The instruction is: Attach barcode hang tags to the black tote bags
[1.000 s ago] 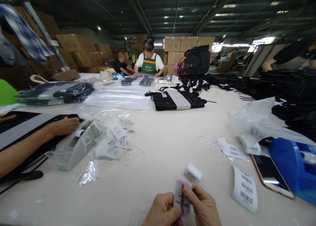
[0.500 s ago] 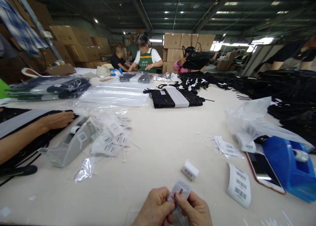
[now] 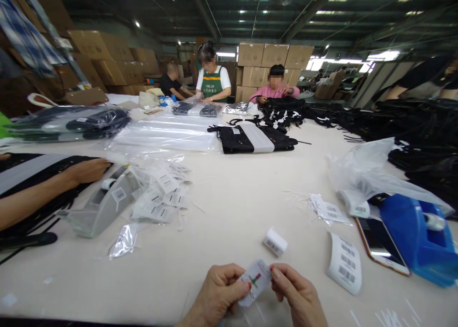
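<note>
Near the front edge of the table, my left hand pinches a small white tag between thumb and fingers. Lettering and a small red and green mark show on the tag's face. My right hand is closed in a pinch at the tag's upper right corner. Below the hands lies something clear, like plastic film, partly hidden. Just beyond the tag, a small roll of barcode labels rests on the table. A curled strip of barcode labels lies to the right of my right hand.
On the right are a phone and a blue tape dispenser. To the left stand a clear tape dispenser and a heap of barcode tags. A co-worker's hand touches black goods. A black bag lies farther back.
The tag has tilted and turned in my left hand. My right hand has shifted right to the tag's corner. Across the table, a person in pink has lowered a black bag.
</note>
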The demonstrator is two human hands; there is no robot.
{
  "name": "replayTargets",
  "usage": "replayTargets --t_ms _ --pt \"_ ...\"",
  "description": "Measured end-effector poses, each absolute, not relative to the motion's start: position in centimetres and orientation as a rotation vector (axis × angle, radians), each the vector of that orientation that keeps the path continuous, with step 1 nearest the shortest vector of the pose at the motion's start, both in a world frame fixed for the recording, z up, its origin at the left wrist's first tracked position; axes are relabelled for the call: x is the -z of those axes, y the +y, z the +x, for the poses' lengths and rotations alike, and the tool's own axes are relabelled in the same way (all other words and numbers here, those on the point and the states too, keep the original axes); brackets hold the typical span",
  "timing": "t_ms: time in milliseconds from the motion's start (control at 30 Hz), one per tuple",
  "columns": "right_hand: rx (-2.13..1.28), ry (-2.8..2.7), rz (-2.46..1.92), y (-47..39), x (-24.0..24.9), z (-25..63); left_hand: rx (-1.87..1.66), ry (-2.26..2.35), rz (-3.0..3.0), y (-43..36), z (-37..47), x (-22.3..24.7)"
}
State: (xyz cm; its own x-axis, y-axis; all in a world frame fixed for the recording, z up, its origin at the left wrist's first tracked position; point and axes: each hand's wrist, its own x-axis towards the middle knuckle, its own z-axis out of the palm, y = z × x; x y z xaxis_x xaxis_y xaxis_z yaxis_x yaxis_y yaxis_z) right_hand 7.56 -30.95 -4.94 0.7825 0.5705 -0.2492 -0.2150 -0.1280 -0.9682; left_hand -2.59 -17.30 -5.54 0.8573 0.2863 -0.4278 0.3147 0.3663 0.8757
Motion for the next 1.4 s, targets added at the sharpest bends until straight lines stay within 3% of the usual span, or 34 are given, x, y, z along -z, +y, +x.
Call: replayTargets --t_ms 333,667,967,1100,1400 --pt "-0.788 -0.453 -1.596 -30.6 3.9 8.7 0.222 0.501 1.390 -14.4 -2.5 4.0" --pt "-0.695 -0.509 -1.646 -31.2 4.9 9.4 0.006 0.372 1.949 -12.3 -2.7 3.6" --pt "-0.226 -1.321 -1.752 -31.8 5.5 10.5 -0.720 -0.498 2.842 -11.8 -3.3 3.5" --pt "-0.017 -1.515 -1.824 -32.2 6.6 10.9 -0.725 -0.759 2.941 -12.1 -3.2 4.0" --pt "0.116 -1.673 -1.884 -32.1 6.4 11.3 -0.535 -0.754 2.960 -12.0 -3.1 4.9"
